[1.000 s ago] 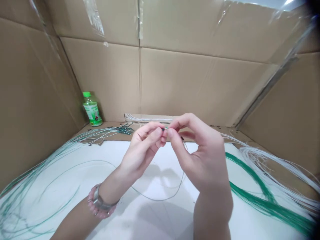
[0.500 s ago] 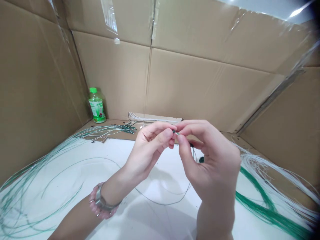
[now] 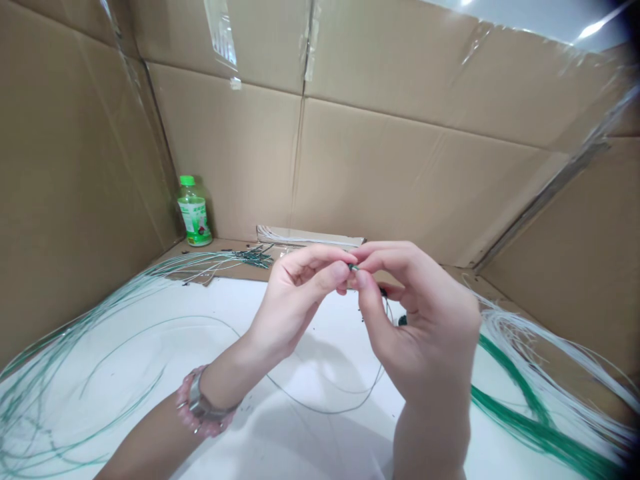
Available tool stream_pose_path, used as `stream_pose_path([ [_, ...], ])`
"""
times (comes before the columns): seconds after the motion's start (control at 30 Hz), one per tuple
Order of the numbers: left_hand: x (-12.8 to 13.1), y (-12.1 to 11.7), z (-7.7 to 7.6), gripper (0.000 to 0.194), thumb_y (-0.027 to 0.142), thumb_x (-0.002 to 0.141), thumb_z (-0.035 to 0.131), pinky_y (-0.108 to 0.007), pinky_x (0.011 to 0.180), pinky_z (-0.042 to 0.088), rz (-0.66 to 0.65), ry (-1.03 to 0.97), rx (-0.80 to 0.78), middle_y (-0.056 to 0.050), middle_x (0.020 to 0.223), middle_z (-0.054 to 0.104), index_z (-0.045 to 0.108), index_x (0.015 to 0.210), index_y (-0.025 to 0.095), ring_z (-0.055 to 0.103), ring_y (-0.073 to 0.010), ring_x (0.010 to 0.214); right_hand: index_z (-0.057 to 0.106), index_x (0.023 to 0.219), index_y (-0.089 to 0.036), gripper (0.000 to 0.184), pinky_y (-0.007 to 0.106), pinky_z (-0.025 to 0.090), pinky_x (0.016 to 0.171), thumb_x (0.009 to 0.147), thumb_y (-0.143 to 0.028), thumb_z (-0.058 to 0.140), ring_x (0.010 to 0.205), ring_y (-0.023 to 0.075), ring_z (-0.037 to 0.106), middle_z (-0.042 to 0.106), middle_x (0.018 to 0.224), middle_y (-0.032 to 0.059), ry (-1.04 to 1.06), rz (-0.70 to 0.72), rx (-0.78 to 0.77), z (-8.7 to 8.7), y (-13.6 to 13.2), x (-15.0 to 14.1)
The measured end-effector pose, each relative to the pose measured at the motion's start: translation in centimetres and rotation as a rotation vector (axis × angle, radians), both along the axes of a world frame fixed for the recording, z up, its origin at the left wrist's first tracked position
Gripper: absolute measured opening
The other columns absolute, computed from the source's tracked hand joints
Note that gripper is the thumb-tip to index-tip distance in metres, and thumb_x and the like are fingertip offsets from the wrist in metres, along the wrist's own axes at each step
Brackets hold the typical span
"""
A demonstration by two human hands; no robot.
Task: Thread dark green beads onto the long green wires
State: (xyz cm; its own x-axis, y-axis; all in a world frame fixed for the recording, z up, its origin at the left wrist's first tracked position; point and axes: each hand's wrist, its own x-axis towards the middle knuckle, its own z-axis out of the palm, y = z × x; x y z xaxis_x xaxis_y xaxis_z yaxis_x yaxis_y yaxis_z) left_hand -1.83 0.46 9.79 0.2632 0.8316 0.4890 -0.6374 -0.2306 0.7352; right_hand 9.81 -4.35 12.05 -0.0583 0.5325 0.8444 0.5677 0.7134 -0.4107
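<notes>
Left hand [image 3: 295, 300] and right hand [image 3: 420, 313] stay curled nearly shut, pinching a tiny green wire end [image 3: 353, 267] between their fingertips, just above the white table [image 3: 330, 367]; little has moved.

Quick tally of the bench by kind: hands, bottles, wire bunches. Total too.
Bare hands: 2 (left hand, right hand)
Clear plastic bottle with green cap: 1
Wire bunches: 5 (thin pale green wires, deep green wires, loose white wires, short dark-tipped wires, white wires on a brown cardboard strip)
Total: 8
</notes>
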Motion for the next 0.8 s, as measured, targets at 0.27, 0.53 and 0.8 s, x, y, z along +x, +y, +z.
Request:
stream_pose_path([
  [0.27, 0.0, 0.0, -0.1, 0.006, 0.027, 0.073, 0.076, -0.018, 0.065, 0.055, -0.065, -0.038, -0.010, 0.001, 0.073, 0.067, 0.074, 0.076, 0.023, 0.057, -0.0059, 0.059, 0.056, 0.083, -0.018, 0.016, 0.025, 0.058, 0.067, 0.079, -0.002, 0.056, 0.080, 0.0130, 0.063, 0.064, 0.089, 0.0035, 0.040, 0.034, -0.019, -0.2, 0.0, 0.2],
  [0.53, 0.1, 0.4, -0.5, 0.004, 0.024, 0.074, 0.074, -0.015, 0.060, 0.053, -0.077, -0.019, -0.018, 0.001, 0.069, 0.065, 0.073, 0.076, 0.021, 0.058, -0.0056, 0.059, 0.057, 0.084, -0.020, 0.019, 0.027, 0.059, 0.060, 0.078, -0.002, 0.057, 0.083, 0.0158, 0.064, 0.064, 0.088, 0.0038, 0.090, 0.016, -0.031, 0.3, -0.4, 0.9],
  [0.8, -0.3, 0.3, -0.4, 0.002, 0.021, 0.080, 0.069, -0.011, 0.063, 0.053, -0.115, -0.044, 0.023, 0.002, 0.074, 0.070, 0.071, 0.079, 0.020, 0.062, -0.0034, 0.062, 0.060, 0.085, -0.019, 0.015, 0.027, 0.059, 0.057, 0.079, -0.005, 0.059, 0.083, 0.0169, 0.066, 0.064, 0.087, 0.0031, 0.145, -0.054, 0.004, 0.1, -0.3, 1.5],
])
